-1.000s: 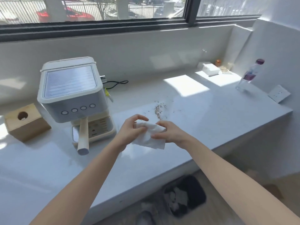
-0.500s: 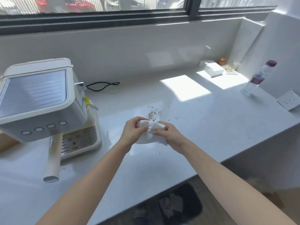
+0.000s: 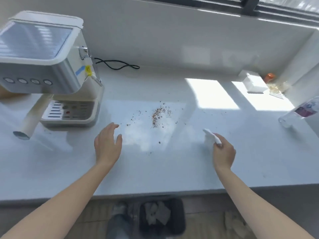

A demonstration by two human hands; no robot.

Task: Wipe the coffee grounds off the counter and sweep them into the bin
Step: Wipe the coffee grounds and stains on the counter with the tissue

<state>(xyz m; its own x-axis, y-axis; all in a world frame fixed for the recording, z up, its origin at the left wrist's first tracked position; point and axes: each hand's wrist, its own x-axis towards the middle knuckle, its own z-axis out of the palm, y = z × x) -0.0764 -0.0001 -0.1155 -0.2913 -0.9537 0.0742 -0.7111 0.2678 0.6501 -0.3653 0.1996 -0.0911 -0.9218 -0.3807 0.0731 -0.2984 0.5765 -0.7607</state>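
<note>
- The wiping has not begun: the coffee grounds lie on the white counter in one loose patch near the middle, with stray specks trailing off toward 9 o'clock and down toward 6 o'clock.
- The right hand is closed around a folded white tissue, which sticks out of the fist toward 11 o'clock; whether it touches the counter cannot be told. It sits at about 4 o'clock from the grounds, apart from them.
- The left hand is empty, fingers spread wide and palm down, low over the counter at about 8 o'clock from the patch; a few specks lie just off its fingertips.
- The bin stands on the floor below the counter's near edge, at 6 o'clock from the grounds, dark, with crumpled pale paper already inside.
- Judged from this, the whole job is left: gather the grounds with the tissue, draw them to the near edge, and drop them into the bin.
- Count, task things: one main patch of grounds plus scattered specks too many and too small to number; one tissue; one bin.
- Count, the rest: one coffee machine at 10 o'clock, with four round buttons and one handle jutting forward; one black cord behind it; one clear bottle at 3 o'clock; one small white box and one orange thing, too small to identify, in the far corner at 2 o'clock.
</note>
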